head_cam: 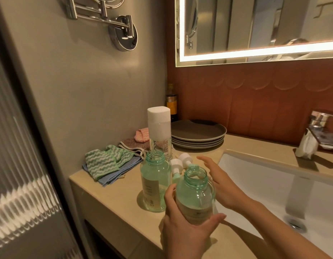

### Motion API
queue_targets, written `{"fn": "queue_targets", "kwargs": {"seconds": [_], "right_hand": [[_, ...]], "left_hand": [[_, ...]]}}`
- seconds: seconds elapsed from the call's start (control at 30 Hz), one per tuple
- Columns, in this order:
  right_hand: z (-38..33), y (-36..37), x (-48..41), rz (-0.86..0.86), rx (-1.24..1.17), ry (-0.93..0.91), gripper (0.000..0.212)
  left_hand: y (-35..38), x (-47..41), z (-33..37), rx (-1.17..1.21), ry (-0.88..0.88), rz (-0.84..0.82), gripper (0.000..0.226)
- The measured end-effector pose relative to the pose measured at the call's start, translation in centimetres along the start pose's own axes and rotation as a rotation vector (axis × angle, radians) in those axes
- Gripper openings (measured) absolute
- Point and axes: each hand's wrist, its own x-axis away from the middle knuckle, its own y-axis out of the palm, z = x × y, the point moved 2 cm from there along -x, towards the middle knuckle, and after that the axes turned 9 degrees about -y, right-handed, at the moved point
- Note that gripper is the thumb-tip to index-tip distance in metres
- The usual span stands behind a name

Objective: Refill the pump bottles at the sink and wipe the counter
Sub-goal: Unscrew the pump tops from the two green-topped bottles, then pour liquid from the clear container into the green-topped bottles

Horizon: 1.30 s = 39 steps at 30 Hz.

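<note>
View: head camera, looking down on a bathroom vanity.
Left grip: the left grip (184,227) is clasped round the lower body of the near green bottle (194,195), whose neck is open and pump is off.
Right grip: the right grip (218,180) is released, fingers straight, just beside the bottle's far shoulder; contact cannot be told.
Bottle's place: at the front edge of the table (109,202), between the second green bottle (155,182) and the sink (274,184).
Nearby: the second bottle stands uncapped; two white pump heads (180,163) lie just behind, and the tall white-capped refill bottle (159,128) is upright beyond them.
Risk: both necks are open, so a tilt of the held bottle or an elbow against its neighbour would likely spill soap; the one-handed hold near the edge could slip.
Surface: pale beige stone, with folded cloths (106,163) at the left and stacked plates (197,135) at the back.
Room: lit mirror (255,25), brown tiled wall, chrome faucet (315,131).
</note>
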Motion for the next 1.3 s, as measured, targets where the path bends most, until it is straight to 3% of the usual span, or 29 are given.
{"fn": "queue_targets", "kwargs": {"seconds": [0.47, 0.8, 1.13, 1.3], "right_hand": [[-4.7, -2.3, -0.1, 0.063, -0.17, -0.014, 0.019], [-5.8, -1.9, -3.0, 0.036, -0.228, 0.001, 0.021], [-5.1, 0.6, -10.6, 0.032, -0.281, 0.063, 0.107], [-4.6, 2.4, -13.5, 0.058, -0.327, 0.031, 0.114]], "left_hand": [[0.8, -0.6, -0.9, 0.116, 0.022, 0.154, 0.104], [0.9, -1.5, -1.5, 0.127, 0.16, 0.366, 0.099], [1.1, -2.0, -1.6, 0.124, 0.126, 0.387, 0.1], [1.4, -2.4, -1.8, 0.139, 0.084, 0.384, 0.103]]}}
